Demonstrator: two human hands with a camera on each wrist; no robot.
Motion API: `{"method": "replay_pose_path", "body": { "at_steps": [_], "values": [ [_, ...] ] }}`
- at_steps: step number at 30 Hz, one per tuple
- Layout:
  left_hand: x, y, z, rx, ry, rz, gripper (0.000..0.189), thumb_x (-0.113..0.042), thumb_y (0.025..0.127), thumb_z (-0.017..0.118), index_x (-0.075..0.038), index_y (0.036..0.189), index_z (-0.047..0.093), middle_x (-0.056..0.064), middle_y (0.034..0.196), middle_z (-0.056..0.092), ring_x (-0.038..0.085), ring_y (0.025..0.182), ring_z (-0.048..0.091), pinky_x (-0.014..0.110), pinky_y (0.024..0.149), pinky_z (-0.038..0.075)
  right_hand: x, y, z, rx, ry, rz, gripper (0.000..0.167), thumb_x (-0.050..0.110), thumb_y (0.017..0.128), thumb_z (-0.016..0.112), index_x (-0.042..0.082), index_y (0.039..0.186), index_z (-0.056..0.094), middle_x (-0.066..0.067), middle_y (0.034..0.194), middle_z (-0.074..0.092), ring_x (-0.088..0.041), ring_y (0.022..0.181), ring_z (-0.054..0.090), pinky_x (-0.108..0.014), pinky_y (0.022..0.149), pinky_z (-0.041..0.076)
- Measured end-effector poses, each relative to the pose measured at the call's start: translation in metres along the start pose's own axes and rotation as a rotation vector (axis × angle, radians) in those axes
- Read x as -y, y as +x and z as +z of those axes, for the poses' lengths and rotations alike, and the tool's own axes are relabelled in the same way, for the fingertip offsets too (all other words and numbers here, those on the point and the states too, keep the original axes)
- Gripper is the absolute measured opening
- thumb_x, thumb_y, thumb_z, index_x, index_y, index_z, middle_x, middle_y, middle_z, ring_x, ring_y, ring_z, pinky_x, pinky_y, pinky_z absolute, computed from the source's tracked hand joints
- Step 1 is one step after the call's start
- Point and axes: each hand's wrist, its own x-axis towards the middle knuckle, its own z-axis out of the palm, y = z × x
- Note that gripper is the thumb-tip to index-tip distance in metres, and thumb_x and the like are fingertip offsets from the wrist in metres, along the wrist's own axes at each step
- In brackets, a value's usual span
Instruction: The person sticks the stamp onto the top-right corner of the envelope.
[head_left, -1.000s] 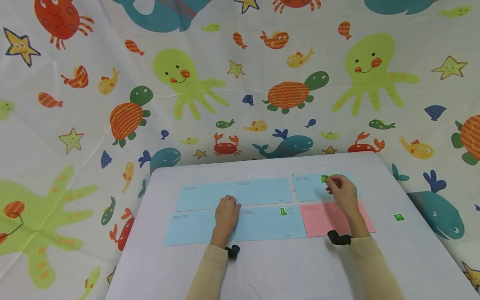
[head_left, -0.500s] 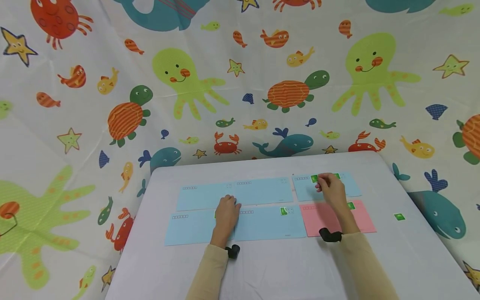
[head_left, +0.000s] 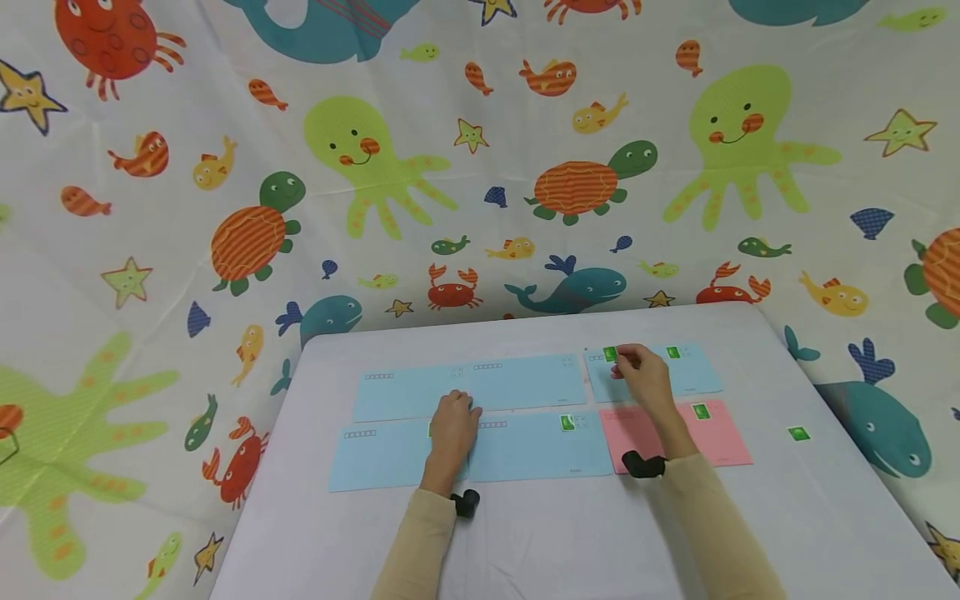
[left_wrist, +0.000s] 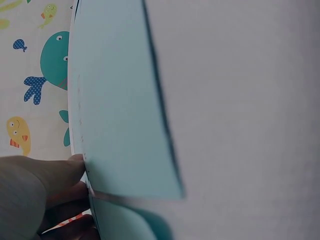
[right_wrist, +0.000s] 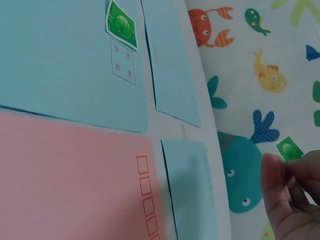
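Observation:
My right hand (head_left: 647,382) pinches a small green postage stamp (right_wrist: 289,149) between thumb and forefinger, held up over the left part of the far-right blue envelope (head_left: 697,379). That envelope has a green stamp (head_left: 672,352) near its top right. Below it, partly covered by my right forearm, lies a pink envelope (head_left: 723,437) with another stamp (head_left: 701,412). My left hand (head_left: 452,433), fingers loosely bent, rests where the near-left blue envelope (head_left: 382,462) meets the near-middle blue envelope (head_left: 536,454). It mostly hides a stamp on the near-left one.
Two more blue envelopes make up the back row, one far left (head_left: 408,396) and one far middle (head_left: 528,387). A loose green stamp (head_left: 798,434) lies on the white table (head_left: 555,542) at the right. A patterned sea-animal curtain (head_left: 420,192) hangs behind.
My right hand has carried its stamp leftward over the far-right envelope, uncovering the stamps on that envelope and on the pink one. My left hand has stayed in place.

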Motion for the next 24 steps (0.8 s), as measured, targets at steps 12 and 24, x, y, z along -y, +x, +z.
{"method": "replay_pose_path", "body": {
  "at_steps": [12,24],
  "values": [
    [-0.004,0.000,-0.002,-0.014,0.001,-0.011,0.029,-0.016,0.089,0.075,0.004,0.110,0.074,0.017,0.114,0.071,0.033,0.110,0.067,0.043,0.094,0.057,0.001,0.007,0.023,0.050,0.068,-0.015,0.030,0.022,0.102,0.056,0.000,0.121,0.063,-0.020,0.104,0.068,-0.016,0.078,0.069,-0.037,0.079,0.061],
    [0.000,0.001,0.003,-0.017,-0.004,-0.026,0.029,-0.016,0.089,0.075,0.004,0.110,0.074,0.016,0.115,0.071,0.032,0.111,0.067,0.043,0.094,0.057,0.004,0.015,0.044,0.087,0.058,0.003,0.030,0.022,0.102,0.057,0.000,0.122,0.062,-0.020,0.107,0.066,-0.023,0.083,0.068,-0.025,0.075,0.057]
  ]
}}
